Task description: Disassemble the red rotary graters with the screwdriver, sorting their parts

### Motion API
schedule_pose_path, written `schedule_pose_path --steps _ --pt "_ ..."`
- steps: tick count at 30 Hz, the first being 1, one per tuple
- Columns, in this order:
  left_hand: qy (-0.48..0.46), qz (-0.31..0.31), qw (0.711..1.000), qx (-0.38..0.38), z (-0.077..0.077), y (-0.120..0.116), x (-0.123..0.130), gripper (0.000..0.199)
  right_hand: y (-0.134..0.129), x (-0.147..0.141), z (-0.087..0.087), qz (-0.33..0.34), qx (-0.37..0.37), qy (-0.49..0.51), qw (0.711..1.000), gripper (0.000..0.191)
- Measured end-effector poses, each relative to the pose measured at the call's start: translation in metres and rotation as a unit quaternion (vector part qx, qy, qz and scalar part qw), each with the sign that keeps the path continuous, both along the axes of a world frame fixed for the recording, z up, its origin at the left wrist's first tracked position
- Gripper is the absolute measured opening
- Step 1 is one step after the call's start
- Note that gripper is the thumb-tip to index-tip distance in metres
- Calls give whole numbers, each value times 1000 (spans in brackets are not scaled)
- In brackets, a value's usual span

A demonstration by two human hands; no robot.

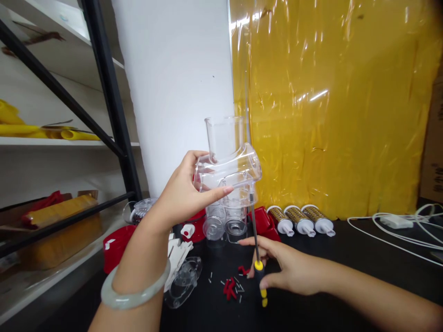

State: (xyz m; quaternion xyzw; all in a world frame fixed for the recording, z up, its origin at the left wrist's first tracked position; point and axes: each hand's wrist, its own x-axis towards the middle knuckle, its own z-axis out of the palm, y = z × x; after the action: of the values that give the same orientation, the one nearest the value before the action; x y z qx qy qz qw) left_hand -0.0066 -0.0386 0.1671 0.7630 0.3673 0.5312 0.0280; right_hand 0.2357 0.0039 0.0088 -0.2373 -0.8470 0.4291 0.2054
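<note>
Head view: the left hand is up in the air holding a clear plastic housing with a tall chute on top, fingers wrapped around its left end, thumb over the top and index finger stretched across the front. There's a pale bangle on that wrist. The right hand is down low over the black tabletop, fingers closed around a screwdriver with a yellow-and-black handle, shaft pointing straight up so the tip meets the underside of the housing. Right under the housing, toward the back edge of the tabletop, sit more clear parts and red plastic pieces. Small red clips and loose screws lie just left of the screwdriver handle. Three perforated metal drums line up along the back edge, against yellow film.
</note>
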Motion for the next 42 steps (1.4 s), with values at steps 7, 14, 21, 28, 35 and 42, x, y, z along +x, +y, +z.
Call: schedule_pose_path --steps 7,14,21,28,35,42 --pt "3 8 1000 -6 0 1 -2 64 -3 1 0 10 14 -34 999 99" --pt "31 23 999 -11 0 -2 -3 67 -3 -2 0 -88 26 -87 992 105" --pt "31 36 999 -18 1 -5 -2 69 -7 4 10 26 6 -95 995 96" --pt "36 45 998 -18 2 -5 -2 69 -1 4 4 -16 32 -91 995 121" --pt "37 49 998 -9 1 -2 -2 68 -4 1 0 -30 20 -104 994 96" --pt "36 45 998 -9 2 -5 -1 67 -9 1 6 12 19 -77 997 104"
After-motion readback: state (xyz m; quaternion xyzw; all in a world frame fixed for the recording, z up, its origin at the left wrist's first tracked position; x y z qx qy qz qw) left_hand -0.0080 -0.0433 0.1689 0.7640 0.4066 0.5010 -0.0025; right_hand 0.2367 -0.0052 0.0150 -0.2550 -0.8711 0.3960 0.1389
